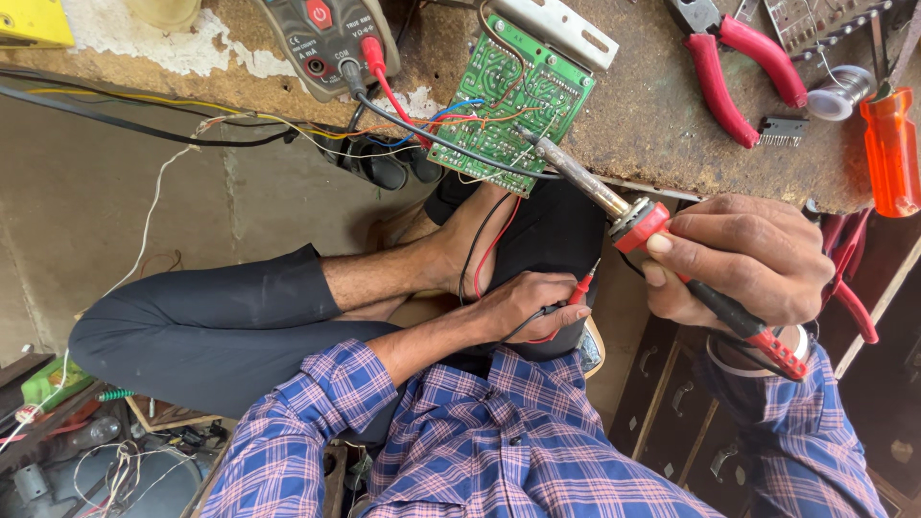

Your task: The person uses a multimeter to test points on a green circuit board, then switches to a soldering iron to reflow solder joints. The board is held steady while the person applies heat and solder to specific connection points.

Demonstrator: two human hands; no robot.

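My right hand [743, 259] grips a soldering iron [614, 206] by its red and black handle. Its metal tip touches the green circuit board [518, 101], which lies at the edge of the brown workbench [652, 105]. My left hand [532, 305] rests low on my lap and holds the red and black meter probes [578, 291]. Their leads run up to a grey multimeter [321, 43] at the top of the bench.
Red-handled pliers [734, 67], an orange screwdriver [890, 149], a solder spool [839, 94] and a black chip [782, 131] lie on the bench at right. Wires trail left across the concrete floor [96, 221]. Dark drawers [672, 403] stand below the bench. My crossed legs fill the middle.
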